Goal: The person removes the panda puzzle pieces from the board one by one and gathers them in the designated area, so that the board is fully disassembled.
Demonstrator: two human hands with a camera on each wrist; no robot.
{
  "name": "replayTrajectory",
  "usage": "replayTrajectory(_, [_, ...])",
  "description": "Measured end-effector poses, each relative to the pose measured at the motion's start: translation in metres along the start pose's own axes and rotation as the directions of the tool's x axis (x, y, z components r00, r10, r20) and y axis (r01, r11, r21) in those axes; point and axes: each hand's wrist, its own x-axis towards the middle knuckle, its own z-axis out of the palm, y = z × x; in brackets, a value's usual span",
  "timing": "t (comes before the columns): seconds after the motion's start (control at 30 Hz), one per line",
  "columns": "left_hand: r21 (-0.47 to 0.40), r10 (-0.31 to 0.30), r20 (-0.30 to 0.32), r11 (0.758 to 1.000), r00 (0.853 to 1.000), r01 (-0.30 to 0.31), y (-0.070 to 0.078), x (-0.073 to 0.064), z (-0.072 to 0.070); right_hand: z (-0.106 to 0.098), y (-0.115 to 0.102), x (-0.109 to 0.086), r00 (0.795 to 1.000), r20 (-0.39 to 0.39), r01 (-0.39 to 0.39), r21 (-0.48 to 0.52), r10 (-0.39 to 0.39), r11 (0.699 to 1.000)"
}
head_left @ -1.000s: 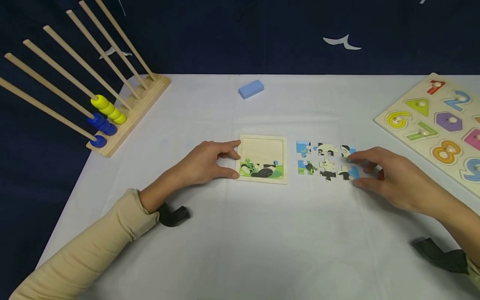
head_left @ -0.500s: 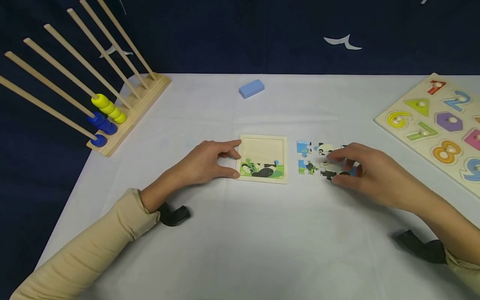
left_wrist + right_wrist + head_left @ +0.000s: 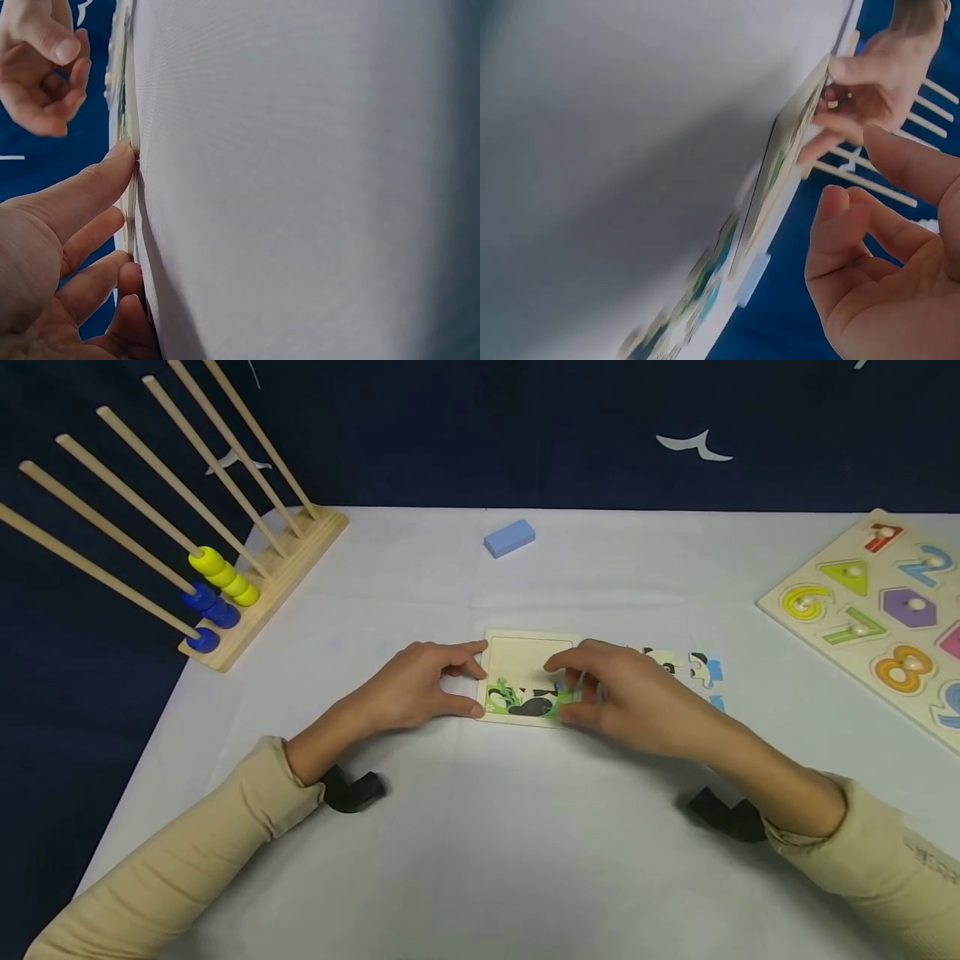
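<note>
A small wooden puzzle tray (image 3: 528, 653) lies on the table with panda pieces along its lower part. My left hand (image 3: 405, 685) rests at its left edge, thumb near the lower corner and index finger near the upper. In the left wrist view, the thumb and fingertips touch the rim. Over the tray's right side hovers my right hand (image 3: 622, 697), fingers loosely bent. The right wrist view shows its thumb and index finger apart, nothing visible between them. Loose panda puzzle pieces (image 3: 703, 668) lie right of the tray, partly hidden by that hand.
A wooden abacus (image 3: 300, 556) with yellow and blue beads stands at the back left. A blue block (image 3: 510, 538) lies at the back middle. At the right is a number-and-shape peg board (image 3: 840, 597). Dark straps hang beneath both wrists.
My right hand has moved left from the loose pieces to above the tray's right side. The left hand stays at the tray's left edge.
</note>
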Motion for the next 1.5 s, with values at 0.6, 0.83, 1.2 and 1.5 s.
replayTrajectory(0.6, [-0.003, 0.007, 0.008, 1.000, 1.000, -0.007, -0.001, 0.003, -0.001, 0.026, -0.022, 0.051, 0.964, 0.251, -0.061, -0.116, 0.088, 0.991])
replayTrajectory(0.83, [-0.002, 0.028, 0.002, 1.000, 1.000, -0.028, -0.001, 0.003, -0.001, 0.028, -0.024, 0.053, 0.967, 0.238, -0.069, -0.113, 0.095, 0.991])
replayTrajectory(1.2, [-0.007, 0.038, 0.005, 0.999, 0.999, -0.038, -0.001, 0.001, -0.002, 0.031, -0.024, 0.052, 0.983, 0.165, -0.069, -0.063, 0.078, 0.996])
replayTrajectory(1.5, [-0.005, 0.038, -0.001, 0.999, 0.999, -0.038, -0.001, 0.003, -0.002, 0.032, -0.024, 0.053, 0.987, 0.149, -0.049, -0.097, 0.063, 0.994])
